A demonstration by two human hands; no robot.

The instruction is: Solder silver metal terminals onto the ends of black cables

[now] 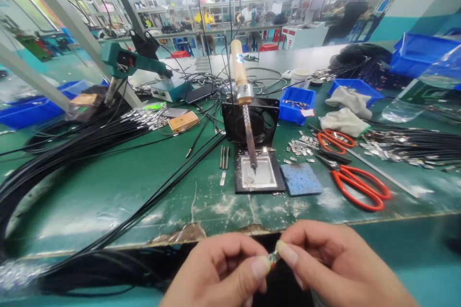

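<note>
Close to the front edge of the table, my left hand (pixel 226 268) and my right hand (pixel 334 261) meet, each with thumb and finger closed. Between the fingertips is a small metal connector (pixel 273 258) with a reddish spot on it; both hands pinch it, and most of it is hidden. Straight ahead, a soldering iron (pixel 238 69) with a wooden handle leans tip-down over its stand (pixel 238 172). A blue sponge (pixel 301 179) lies just right of the stand. Several small metal pieces (pixel 223 178) lie left of it.
Red-handled scissors (pixel 360 187) and loose metal shells (pixel 300 147) lie to the right. A black fan (pixel 230 122) stands behind the iron. Black cables (pixel 144 213) cross the left side and hang over the edge. Blue bins (pixel 296 112) and gloves (pixel 344 122) are farther back.
</note>
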